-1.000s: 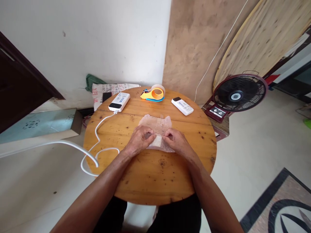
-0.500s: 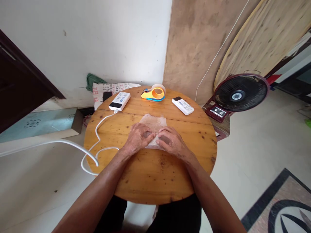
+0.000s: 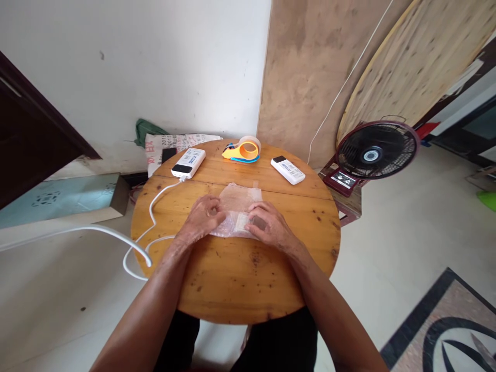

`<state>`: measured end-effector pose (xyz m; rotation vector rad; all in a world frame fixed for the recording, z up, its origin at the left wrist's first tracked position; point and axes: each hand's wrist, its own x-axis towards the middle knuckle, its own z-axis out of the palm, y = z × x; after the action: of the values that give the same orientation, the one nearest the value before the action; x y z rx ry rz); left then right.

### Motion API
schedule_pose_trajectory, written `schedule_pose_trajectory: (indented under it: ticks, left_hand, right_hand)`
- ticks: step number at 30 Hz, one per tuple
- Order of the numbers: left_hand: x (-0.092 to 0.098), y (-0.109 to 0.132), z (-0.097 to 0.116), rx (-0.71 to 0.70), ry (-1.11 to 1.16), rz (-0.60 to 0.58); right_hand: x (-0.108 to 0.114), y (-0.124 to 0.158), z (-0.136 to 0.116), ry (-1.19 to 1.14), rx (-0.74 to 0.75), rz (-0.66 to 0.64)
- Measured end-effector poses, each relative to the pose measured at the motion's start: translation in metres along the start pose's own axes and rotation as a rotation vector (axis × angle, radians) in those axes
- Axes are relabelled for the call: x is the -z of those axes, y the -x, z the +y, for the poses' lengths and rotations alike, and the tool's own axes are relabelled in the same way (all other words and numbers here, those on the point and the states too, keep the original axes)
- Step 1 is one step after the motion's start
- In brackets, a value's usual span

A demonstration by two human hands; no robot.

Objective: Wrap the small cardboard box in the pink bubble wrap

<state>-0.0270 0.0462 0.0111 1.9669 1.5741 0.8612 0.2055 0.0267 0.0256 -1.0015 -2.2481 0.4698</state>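
Note:
A sheet of clear bubble wrap (image 3: 240,198) lies partly folded on the round wooden table (image 3: 240,279). A small whitish block (image 3: 242,222) shows through or on its near part; its kind is unclear. My left hand (image 3: 205,217) has its fingers curled onto the left side of the wrap, thumb against the film. My right hand (image 3: 269,222) grips the right side, fingers bent over the wrap and the right end of the whitish block. The fingertips of both hands are partly hidden.
Toward the back stand a yellow-and-blue tape dispenser (image 3: 246,150), a white power bank (image 3: 188,163) with a white cable (image 3: 155,201) plugged in, and another white power bank (image 3: 288,170). A fan (image 3: 370,155) stands right of the table. A wall (image 3: 186,67) rises behind.
My left hand has moved left, away from my right hand, and the near part of the wrap is spread wider. The whitish block now shows between the hands.

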Motion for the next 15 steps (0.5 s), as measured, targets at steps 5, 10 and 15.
schedule_pose_trajectory:
  ticks: [5,10,15]
  left_hand:
    - [-0.002,0.004,0.006,0.12,-0.145,0.034]
    - [0.007,0.01,0.022,0.312,-0.29,-0.019]
    - [0.011,0.012,0.022,0.335,-0.354,-0.041]
  right_hand:
    - [0.0,0.001,0.0,0.036,0.024,-0.021]
    - [0.001,0.001,-0.001,0.052,0.048,-0.062]
    - [0.003,-0.001,-0.006,0.054,0.075,-0.102]
